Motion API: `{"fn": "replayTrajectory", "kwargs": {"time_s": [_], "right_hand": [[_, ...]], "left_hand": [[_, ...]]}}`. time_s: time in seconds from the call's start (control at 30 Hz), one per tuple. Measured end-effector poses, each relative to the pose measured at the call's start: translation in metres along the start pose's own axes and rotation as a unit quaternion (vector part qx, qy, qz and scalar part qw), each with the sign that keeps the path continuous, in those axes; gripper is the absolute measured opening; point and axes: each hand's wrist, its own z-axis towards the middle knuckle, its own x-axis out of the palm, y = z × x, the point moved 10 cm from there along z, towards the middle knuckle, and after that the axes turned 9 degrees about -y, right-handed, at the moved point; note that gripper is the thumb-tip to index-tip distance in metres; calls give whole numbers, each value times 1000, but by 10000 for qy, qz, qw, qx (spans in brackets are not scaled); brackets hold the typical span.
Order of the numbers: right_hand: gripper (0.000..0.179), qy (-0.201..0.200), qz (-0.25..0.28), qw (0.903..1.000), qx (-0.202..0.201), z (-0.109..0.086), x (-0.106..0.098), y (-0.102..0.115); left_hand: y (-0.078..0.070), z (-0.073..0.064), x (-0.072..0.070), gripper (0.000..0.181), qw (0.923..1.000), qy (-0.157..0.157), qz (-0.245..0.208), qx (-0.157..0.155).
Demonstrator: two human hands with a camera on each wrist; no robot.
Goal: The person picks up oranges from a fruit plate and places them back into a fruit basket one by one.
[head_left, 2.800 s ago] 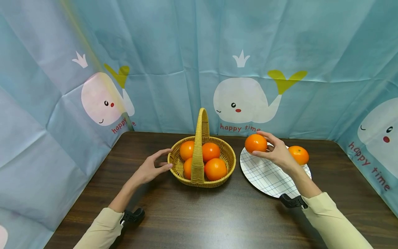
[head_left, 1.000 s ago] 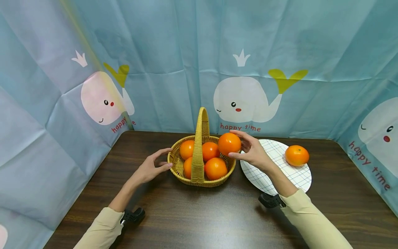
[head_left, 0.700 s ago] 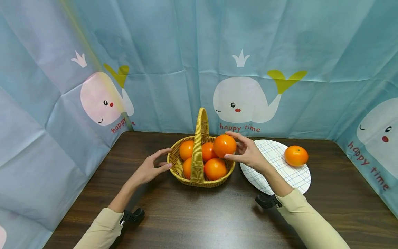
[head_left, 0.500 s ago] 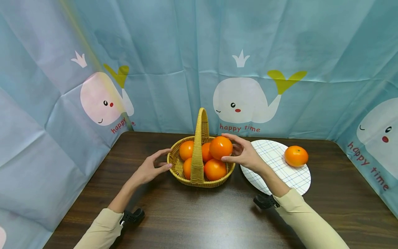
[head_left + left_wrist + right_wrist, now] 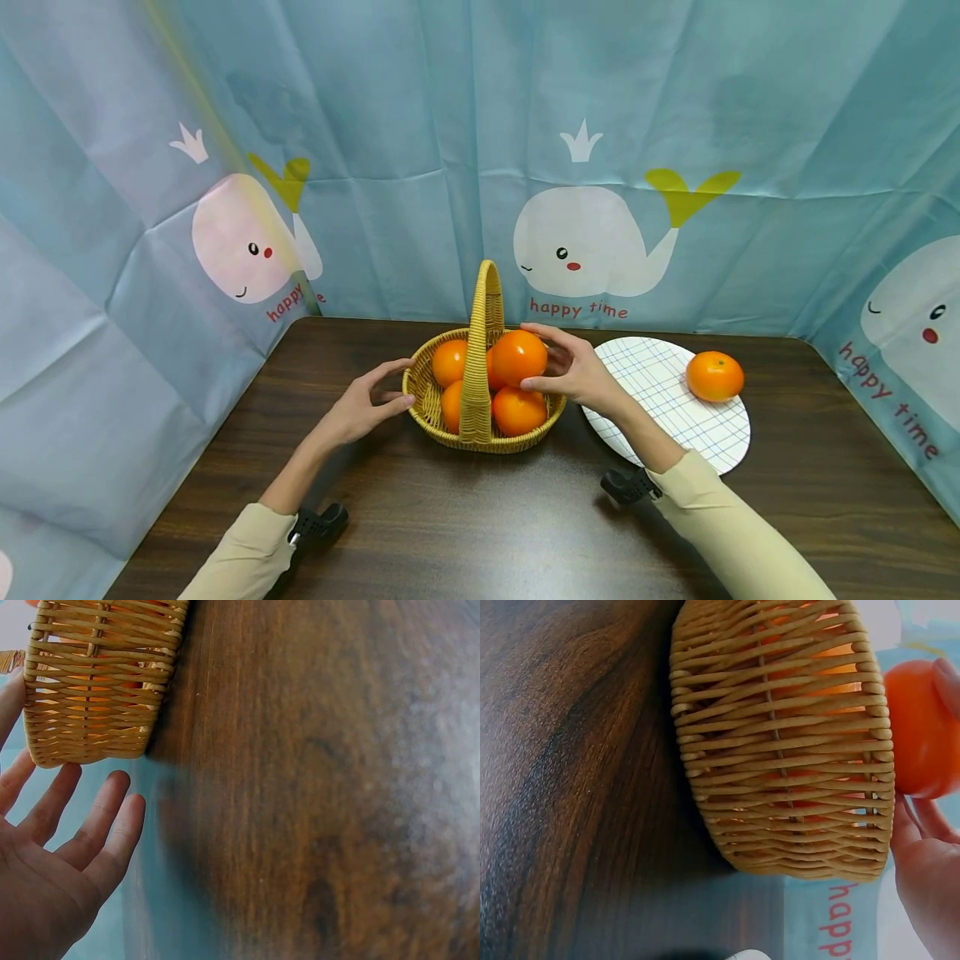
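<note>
My right hand [image 5: 581,377] grips an orange [image 5: 520,358] between thumb and fingers, above the right half of a yellow wicker basket [image 5: 431,425]. In the right wrist view this orange [image 5: 922,739] shows just past the basket's rim. Several other oranges lie inside on both sides of the tall handle [image 5: 476,408]; the held one partly covers one at the back. At the basket's left end is my left hand [image 5: 360,408], its fingers spread and relaxed. Seen from the left wrist, the fingertips [image 5: 69,771] touch the wicker wall [image 5: 97,705].
Right of the basket lies a white plate [image 5: 637,375] with a blue grid pattern. One orange [image 5: 715,377] sits on its right side. A dark wooden table [image 5: 480,525] carries everything, and a blue whale-print curtain [image 5: 420,167] hangs behind it.
My right hand has carried the orange leftward from over the plate to over the basket, and in the last half second a little further left and lower. The left hand stays at the rim.
</note>
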Motion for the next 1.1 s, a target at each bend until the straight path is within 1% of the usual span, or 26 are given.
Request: {"fn": "replayTrajectory", "kwargs": {"time_s": [0.13,0.37,0.57,0.67,0.73,0.87,1.1], "right_hand": [[74,-12,-2,10000,9,2,2,-1],[75,46,27,10000,85,3,8,0],[75,123,9,9999,40,4,10,3],[75,173,-44,9998,-18,5,9,6],[75,177,-73,9998,-66,4,6,9],[72,53,-94,9999,-102,1,-5,13],[51,-332,-271,9991,37,-11,-35,10]], "left_hand": [[-1,0,0,59,10000,-14,16,52],[-3,0,1,59,10000,14,-18,46],[-3,0,2,59,9999,39,-89,27],[-2,0,2,59,10000,40,-55,19],[-2,0,2,59,10000,43,-35,9],[-3,0,2,60,10000,33,-39,8],[-3,0,1,60,10000,-1,-32,26]]}}
